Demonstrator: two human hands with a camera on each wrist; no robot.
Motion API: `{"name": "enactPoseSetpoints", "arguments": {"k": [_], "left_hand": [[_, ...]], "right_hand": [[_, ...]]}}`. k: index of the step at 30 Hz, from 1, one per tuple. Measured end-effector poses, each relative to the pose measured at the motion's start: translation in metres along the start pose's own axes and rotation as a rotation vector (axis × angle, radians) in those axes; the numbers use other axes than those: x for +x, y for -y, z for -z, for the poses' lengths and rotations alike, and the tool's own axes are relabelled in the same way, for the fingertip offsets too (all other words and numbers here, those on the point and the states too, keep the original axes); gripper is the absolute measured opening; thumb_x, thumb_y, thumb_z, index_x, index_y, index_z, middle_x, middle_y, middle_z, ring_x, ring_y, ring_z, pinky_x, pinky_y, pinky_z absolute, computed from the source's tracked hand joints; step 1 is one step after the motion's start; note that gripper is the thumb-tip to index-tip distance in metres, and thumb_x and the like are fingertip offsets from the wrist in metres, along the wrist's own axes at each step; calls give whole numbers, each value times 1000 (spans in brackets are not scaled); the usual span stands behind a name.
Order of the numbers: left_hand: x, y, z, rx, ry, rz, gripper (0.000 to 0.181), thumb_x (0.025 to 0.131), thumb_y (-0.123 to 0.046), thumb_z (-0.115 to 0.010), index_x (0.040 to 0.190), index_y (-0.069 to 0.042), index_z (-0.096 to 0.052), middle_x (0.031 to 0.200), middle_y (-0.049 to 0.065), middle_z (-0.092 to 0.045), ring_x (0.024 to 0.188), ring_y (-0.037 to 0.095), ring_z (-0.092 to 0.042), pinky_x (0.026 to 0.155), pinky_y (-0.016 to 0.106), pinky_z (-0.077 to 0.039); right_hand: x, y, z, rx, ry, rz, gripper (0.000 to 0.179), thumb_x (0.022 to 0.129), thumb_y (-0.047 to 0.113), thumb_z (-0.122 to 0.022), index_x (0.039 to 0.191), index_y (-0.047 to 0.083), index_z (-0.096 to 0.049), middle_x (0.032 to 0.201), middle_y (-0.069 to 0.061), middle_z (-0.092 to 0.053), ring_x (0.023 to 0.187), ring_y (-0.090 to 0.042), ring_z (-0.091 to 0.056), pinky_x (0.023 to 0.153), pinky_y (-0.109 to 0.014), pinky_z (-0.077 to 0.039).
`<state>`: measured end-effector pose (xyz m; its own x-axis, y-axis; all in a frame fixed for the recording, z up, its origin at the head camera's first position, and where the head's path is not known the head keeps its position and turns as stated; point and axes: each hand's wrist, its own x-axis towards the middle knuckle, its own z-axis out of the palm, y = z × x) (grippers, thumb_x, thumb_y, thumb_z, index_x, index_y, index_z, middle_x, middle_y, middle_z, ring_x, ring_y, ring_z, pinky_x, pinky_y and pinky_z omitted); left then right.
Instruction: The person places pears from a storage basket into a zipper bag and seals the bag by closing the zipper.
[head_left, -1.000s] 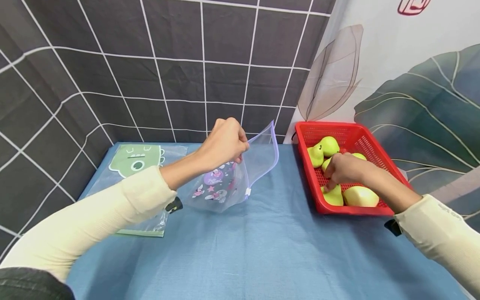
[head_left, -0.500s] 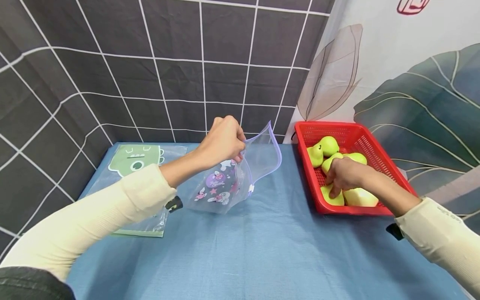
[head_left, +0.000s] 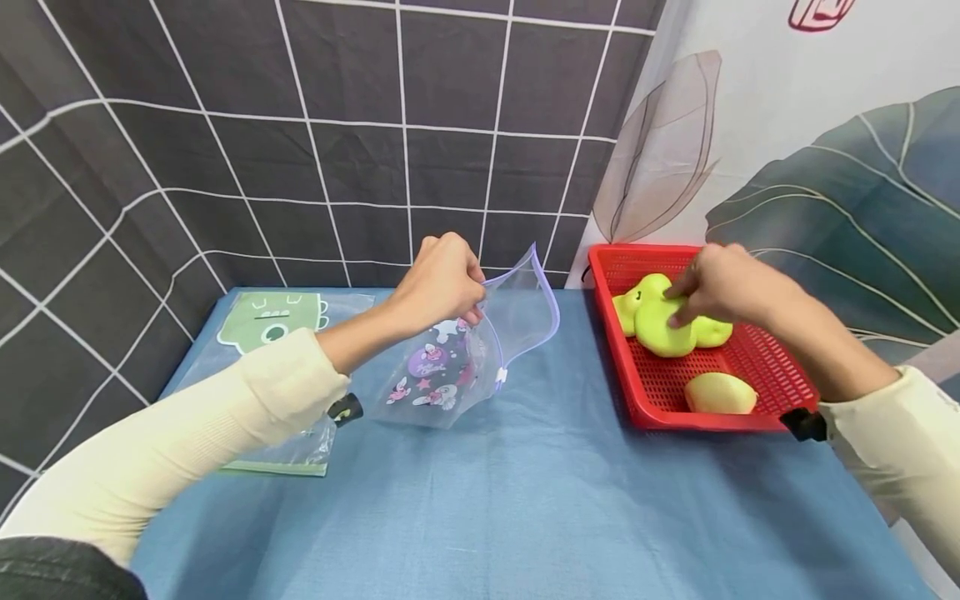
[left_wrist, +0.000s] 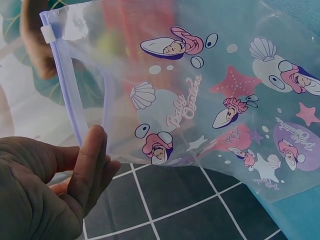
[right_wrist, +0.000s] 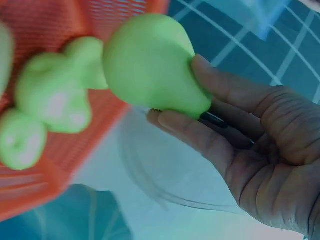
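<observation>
My left hand (head_left: 444,279) pinches the rim of a clear zip bag (left_wrist: 200,115) with a purple slider edge and printed shells and stars. The bag's mouth gapes toward the right in the head view. Over the red basket (head_left: 637,404), my right hand (head_left: 738,287) grips a green pear (right_wrist: 150,65) by its narrow end, between thumb and fingers. Several more green pears (right_wrist: 50,95) lie at the basket's far side, partly hidden behind the held one in the head view. A paler yellow fruit (head_left: 720,393) rests near the basket's front wall.
Flat on the table's left lies another clear bag (head_left: 281,321) with a green cartoon print, partly covered by my left arm. A blue cloth (head_left: 487,517) covers the table. Dark tiled fabric (head_left: 337,150) hangs behind and to the left.
My right hand has picked up the pear from the basket's front left and raised it up and back. My left hand and the zip bag have barely shifted.
</observation>
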<state>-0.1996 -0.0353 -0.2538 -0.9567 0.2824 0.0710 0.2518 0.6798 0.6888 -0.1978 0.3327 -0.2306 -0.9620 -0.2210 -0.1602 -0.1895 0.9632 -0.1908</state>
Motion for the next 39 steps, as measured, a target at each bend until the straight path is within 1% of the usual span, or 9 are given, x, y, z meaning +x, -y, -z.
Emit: {"name": "enactPoseSetpoints", "arguments": {"k": [3, 8, 14, 19, 24, 28, 31, 35, 39], "left_hand": [[0, 0, 0, 10, 1, 6, 22, 95, 7, -65, 94, 2, -86, 76, 10, -83, 58, 11, -80, 53, 20, -59], [1, -1, -2, 5, 9, 17, 19, 96, 6, -67, 93, 3, -86, 74, 10, -82, 58, 12, -81, 54, 20, -60], [2, -1, -1, -11, -2, 1, 21, 94, 7, -65, 88, 2, -85, 72, 10, -82, 58, 13, -81, 55, 22, -62], [3, -5, 2, -17, -17, -4, 21, 94, 6, -66, 84, 0, -84, 74, 11, -82, 57, 12, -80, 59, 24, -65], [4, -12, 8, -30, -38, 9, 19, 94, 5, -68, 85, 0, -84, 71, 10, -81, 57, 13, -80, 58, 25, -65], [6, -18, 15, -45, -53, -3, 20, 94, 5, -71, 80, -2, -82, 69, 8, -80, 57, 14, -80, 59, 26, -66], [8, -22, 21, -33, -63, -13, 18, 95, 2, -73, 80, -3, -83, 66, 6, -80, 57, 14, -80, 73, 19, -66], [10, -26, 31, -11, -90, -20, 19, 95, -2, -74, 81, -6, -85, 62, 3, -79, 56, 13, -80, 91, 15, -61], [10, -29, 40, -15, -122, -28, 21, 94, -1, -73, 78, -7, -84, 65, 4, -80, 57, 13, -80, 73, 20, -66]], "right_hand": [[-1, 18, 15, 0, -76, 6, 55, 85, 23, -100, 131, -1, -82, 118, -27, -84, 109, -42, -76, 88, -54, -68], [-7, 57, 24, 74, -202, 109, 51, 87, 31, -100, 132, 13, -84, 114, -16, -87, 94, -27, -77, 73, -31, -55], [-11, 103, 16, 182, -301, 252, 45, 86, 30, -101, 128, 21, -87, 101, -6, -89, 68, -15, -67, 57, -24, -45], [-2, 123, 0, 228, -303, 319, 44, 86, 25, -101, 127, 18, -88, 107, -9, -89, 79, -18, -75, 62, -22, -51], [12, 130, -19, 233, -222, 339, 44, 89, 21, -98, 129, 11, -86, 113, -12, -88, 98, -27, -86, 83, -36, -70], [14, 128, -26, 280, -181, 299, 46, 90, 23, -98, 132, 9, -85, 119, -14, -87, 109, -33, -86, 93, -50, -71], [10, 124, -25, 296, -202, 260, 44, 90, 28, -98, 129, 13, -86, 115, -11, -88, 101, -30, -86, 84, -41, -71], [3, 112, -18, 290, -240, 224, 41, 90, 30, -97, 127, 15, -88, 110, -9, -89, 87, -21, -81, 65, -27, -58], [-1, 90, -14, 273, -257, 161, 44, 92, 36, -96, 129, 16, -87, 114, -12, -88, 91, -22, -77, 61, -26, -51]]}}
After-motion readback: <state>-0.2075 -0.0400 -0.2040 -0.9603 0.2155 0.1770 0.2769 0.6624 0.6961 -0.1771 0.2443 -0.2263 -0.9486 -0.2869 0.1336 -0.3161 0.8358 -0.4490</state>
